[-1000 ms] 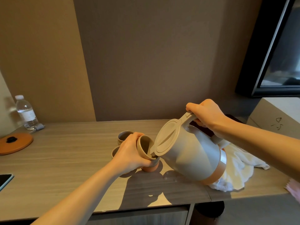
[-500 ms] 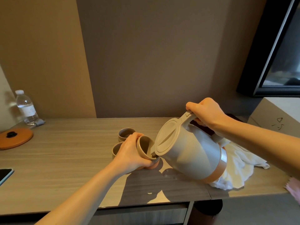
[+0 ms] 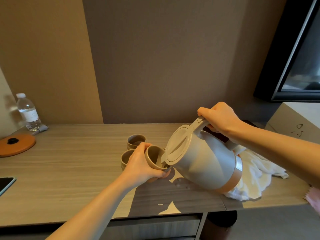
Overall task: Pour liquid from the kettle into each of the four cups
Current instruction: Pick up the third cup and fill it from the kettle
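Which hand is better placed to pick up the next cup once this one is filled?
Left hand: it holds the cup beside the others. Right hand grips the kettle.

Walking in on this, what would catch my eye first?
The big grey kettle, tipped by the right hand so its spout dips into a tan cup gripped by the left hand. Two more cups sit behind on the wooden table.

My wood-grain desk [image 3: 69,161] carries two cups [image 3: 136,140] mid-frame, a white towel [image 3: 256,177] at right, and a water bottle [image 3: 28,112], orange lid [image 3: 17,144] and phone [image 3: 6,185] at left
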{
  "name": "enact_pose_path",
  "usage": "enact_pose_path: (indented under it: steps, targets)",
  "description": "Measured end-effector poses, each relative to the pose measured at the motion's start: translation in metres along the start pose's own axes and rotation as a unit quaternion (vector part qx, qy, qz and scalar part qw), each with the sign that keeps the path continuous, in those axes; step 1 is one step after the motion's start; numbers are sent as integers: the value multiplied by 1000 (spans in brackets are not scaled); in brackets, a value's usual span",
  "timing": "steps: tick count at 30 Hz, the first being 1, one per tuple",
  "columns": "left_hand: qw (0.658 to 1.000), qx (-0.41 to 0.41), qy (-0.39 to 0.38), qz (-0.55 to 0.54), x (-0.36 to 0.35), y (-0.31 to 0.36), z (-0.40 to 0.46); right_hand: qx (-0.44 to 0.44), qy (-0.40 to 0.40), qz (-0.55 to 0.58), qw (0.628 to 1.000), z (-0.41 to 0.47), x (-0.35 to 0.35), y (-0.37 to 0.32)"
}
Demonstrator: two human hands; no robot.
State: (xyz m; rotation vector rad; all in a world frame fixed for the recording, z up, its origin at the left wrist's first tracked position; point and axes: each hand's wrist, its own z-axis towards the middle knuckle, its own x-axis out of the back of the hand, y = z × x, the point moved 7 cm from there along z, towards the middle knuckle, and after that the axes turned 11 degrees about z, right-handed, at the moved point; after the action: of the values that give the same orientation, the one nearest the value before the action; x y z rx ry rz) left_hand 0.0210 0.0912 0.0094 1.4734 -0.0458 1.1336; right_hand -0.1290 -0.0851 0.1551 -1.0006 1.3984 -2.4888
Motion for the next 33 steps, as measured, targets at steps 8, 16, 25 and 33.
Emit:
enact_pose_path:
  steps: [8,16,25,33]
  targets:
    - [999,12,2,-33,-5,-4,-2,-7,1,10,1000,-1,1,2]
    - [999,18,12,-24,-11,-12,-3,0,-7,9,1000,-3,0,3]
    - [999,22,20,-24,-15,-15,-3,-2,-21,0,1000,-3,0,2]
    - [999,33,30,-26,-16,-14,-6,13,-16,-16,1000,-1,2,2]
